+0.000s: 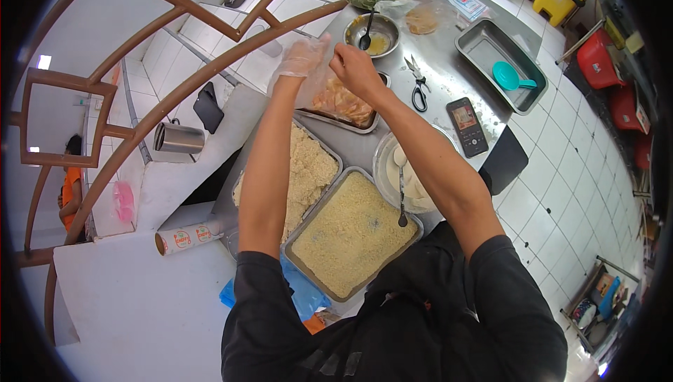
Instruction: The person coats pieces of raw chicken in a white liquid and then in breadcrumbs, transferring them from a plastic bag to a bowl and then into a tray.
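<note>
Left hand, half-curled, and right hand, fisted, grips unclear, hover near the meat.

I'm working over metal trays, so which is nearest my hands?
The tray with orange-tinged pieces, just below your left hand and right hand. The coarse-crumb tray and fine-crumb tray lie nearer your body; the teal-scoop tray sits farther right.

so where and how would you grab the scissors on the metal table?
Probably by the black handles, right hand coming in from the near side. The scissors lie flat on the metal table, handles nearer, blades pointing away, so that keeps fingers off the edges.
</note>
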Available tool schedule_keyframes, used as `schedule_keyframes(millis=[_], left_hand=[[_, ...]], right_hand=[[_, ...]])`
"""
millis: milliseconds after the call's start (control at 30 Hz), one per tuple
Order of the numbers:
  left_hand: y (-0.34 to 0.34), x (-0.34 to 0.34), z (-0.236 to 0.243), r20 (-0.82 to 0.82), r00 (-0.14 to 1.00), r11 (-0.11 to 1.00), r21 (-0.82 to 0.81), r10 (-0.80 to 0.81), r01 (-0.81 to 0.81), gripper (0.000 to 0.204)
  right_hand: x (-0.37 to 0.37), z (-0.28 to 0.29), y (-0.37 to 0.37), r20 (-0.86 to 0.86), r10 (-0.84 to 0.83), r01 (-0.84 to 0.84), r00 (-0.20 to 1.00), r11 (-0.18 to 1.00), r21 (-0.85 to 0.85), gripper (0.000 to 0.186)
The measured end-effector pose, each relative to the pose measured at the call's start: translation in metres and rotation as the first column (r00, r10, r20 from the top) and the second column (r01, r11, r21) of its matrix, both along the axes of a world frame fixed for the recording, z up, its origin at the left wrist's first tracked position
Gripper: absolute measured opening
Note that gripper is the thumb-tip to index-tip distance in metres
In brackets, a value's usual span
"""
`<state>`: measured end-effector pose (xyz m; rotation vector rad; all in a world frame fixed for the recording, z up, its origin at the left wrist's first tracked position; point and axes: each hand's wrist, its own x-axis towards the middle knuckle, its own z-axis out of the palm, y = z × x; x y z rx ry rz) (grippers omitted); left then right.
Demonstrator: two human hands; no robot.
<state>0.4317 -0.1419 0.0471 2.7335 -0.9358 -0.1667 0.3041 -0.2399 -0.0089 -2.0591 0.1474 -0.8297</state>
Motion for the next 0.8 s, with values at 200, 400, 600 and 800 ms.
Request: schedule_keyframes(millis=[200, 400, 600, 800], left_hand=[[0.015, -0.007, -0.010, -0.154, 0.988, 0.996, -0.088, -0.004, -0.010, 0.064], [0.004, -0.013, -0.002, -0.349, 0.932, 0.966, -0.193, 0.095, -0.170, 0.057], [0.011, 0.038, -0.052, -0.179, 0.984, 0.997, -0.081, 0.001, -0.016, 0.040], [0.013, 0.065, -0.076, 0.107, 0.988, 0.957, 0.278, -0.112, 0.078, 0.025]], right_hand=[[0.002, 0.023, -0.007, -0.174, 0.140, -0.153, 0.975, 0.986, -0.062, 0.017], [0.015, 0.032, -0.030, -0.270, 0.227, -0.325, 0.936, 0.851, -0.413, 0.018], [0.010, 0.037, -0.015, -0.302, 0.224, -0.344, 0.927, 0.828, -0.443, 0.017], [0.001, 0.032, -0.006, -0.195, 0.289, -0.348, 0.937, 0.827, -0.443, 0.013]])
